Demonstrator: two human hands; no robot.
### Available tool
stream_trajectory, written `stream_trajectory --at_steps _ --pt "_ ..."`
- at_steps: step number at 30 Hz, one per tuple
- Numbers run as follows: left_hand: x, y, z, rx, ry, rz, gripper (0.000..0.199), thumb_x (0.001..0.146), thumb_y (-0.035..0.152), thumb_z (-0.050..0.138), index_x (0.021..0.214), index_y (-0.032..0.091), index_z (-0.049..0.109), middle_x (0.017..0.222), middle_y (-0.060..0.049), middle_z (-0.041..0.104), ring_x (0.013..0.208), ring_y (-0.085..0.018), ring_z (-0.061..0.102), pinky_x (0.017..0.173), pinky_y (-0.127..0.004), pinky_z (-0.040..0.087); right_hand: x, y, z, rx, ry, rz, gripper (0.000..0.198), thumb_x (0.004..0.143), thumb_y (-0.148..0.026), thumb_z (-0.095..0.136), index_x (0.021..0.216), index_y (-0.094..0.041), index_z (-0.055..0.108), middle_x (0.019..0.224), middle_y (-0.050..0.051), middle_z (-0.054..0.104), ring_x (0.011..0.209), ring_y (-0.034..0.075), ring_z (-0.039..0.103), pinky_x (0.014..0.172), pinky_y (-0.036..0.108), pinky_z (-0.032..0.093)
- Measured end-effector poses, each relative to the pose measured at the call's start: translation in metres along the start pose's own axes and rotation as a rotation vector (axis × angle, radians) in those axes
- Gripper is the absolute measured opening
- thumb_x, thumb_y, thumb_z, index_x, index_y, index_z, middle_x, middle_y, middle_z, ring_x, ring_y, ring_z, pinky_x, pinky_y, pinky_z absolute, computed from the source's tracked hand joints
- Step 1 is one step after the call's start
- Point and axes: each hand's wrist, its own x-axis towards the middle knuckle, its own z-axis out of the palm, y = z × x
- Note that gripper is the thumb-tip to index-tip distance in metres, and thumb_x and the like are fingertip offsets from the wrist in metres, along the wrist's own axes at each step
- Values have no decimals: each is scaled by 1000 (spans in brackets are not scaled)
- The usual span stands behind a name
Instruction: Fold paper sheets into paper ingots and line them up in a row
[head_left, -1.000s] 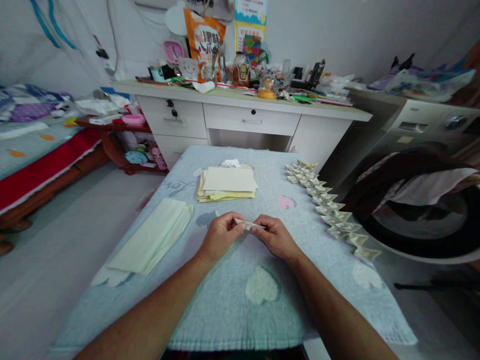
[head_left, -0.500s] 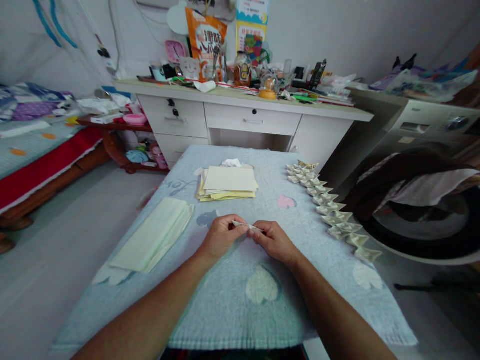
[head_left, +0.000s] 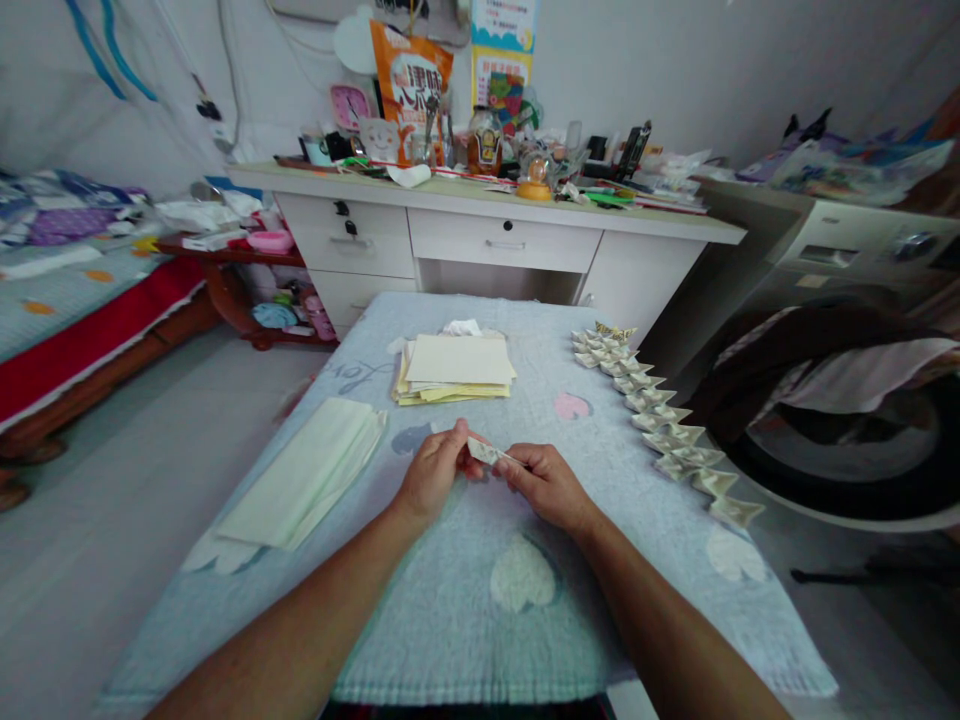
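A small piece of folded paper (head_left: 486, 453), pale with darker marks, is held above the cloth-covered table between both hands. My right hand (head_left: 551, 485) pinches its right end between thumb and fingers. At its left end is my left hand (head_left: 435, 475), with the thumb raised along the top edge and the fingers curled behind and under the paper. Beyond the hands lies a stack of cream and yellow paper sheets (head_left: 459, 360). A pile of pale green sheets (head_left: 304, 472) rests at the left. Along the right edge runs a row of folded paper pieces (head_left: 667, 420) with pointed ends.
The table is covered by a light blue cloth (head_left: 450, 620) with heart shapes. Behind it stands a white desk (head_left: 502, 240) crowded with jars and bags. A washing machine (head_left: 840, 240) with its door open is at the right; a bed (head_left: 82, 290) is at the left.
My left thumb has lifted from the middle of the paper, and my left fingers now sit at its left end. The paper has tilted, showing more of its flat face. The right hand has barely moved.
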Motion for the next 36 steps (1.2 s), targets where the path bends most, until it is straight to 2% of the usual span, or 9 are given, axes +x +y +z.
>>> stream_trajectory --at_steps 2,3,7,10,15,21,29,32,36 --pt "0 0 -1 -73 -49 0 63 86 66 37 82 10 68 62 -7 63 58 -16 56 58 -28 42 -1 3 1 41 12 28 41 89 -49 50 73 -13 63 57 -3 47 52 8 40 51 21 30" --pt "-1 0 -1 -88 -71 3 61 85 65 40 85 11 68 65 -7 64 59 -16 56 58 -27 42 -1 4 1 53 20 36 42 88 -50 50 75 -13 64 58 -3 48 52 8 40 51 21 30" --pt "-3 3 2 31 -67 41 29 76 41 68 82 13 67 62 -1 60 58 -11 52 58 -23 39 0 1 4 56 24 40 44 89 -50 49 74 -13 66 58 -2 51 53 9 43 52 21 32" --pt "-3 5 3 137 -4 71 20 75 33 68 72 13 67 54 2 55 54 -10 48 56 -23 37 0 -1 5 17 4 9 45 90 -50 47 75 -13 66 59 -1 52 54 9 45 53 21 34" --pt "-2 6 2 176 12 58 20 75 32 68 69 13 68 53 1 56 52 -10 49 54 -22 37 -1 0 3 -67 -13 0 46 92 -49 43 75 -13 67 57 -2 51 53 9 46 52 21 33" --pt "-1 2 1 30 54 12 38 84 46 55 79 11 69 56 -2 61 52 -12 53 54 -23 40 -1 -1 5 -65 -16 16 47 93 -48 42 76 -12 67 57 -2 51 52 9 45 52 21 33" --pt "0 -3 -1 -69 47 0 43 85 51 54 80 11 68 57 -3 60 53 -11 53 54 -23 41 -3 -7 4 -151 -82 -17 43 93 -42 40 67 -14 60 53 -4 42 49 8 38 51 21 28" --pt "0 -2 -2 -103 11 -7 45 85 53 52 88 11 68 60 -3 61 55 -12 54 55 -24 42 -3 -6 3 -222 -53 -35 42 94 -40 39 64 -15 57 54 -4 44 50 8 40 53 21 29" --pt "-2 3 0 -114 -62 -18 35 80 46 63 93 14 65 73 -3 62 60 -11 55 56 -23 42 -3 -6 2 -367 3 -75 40 94 -36 37 64 -16 55 56 -2 47 53 9 44 56 22 30"
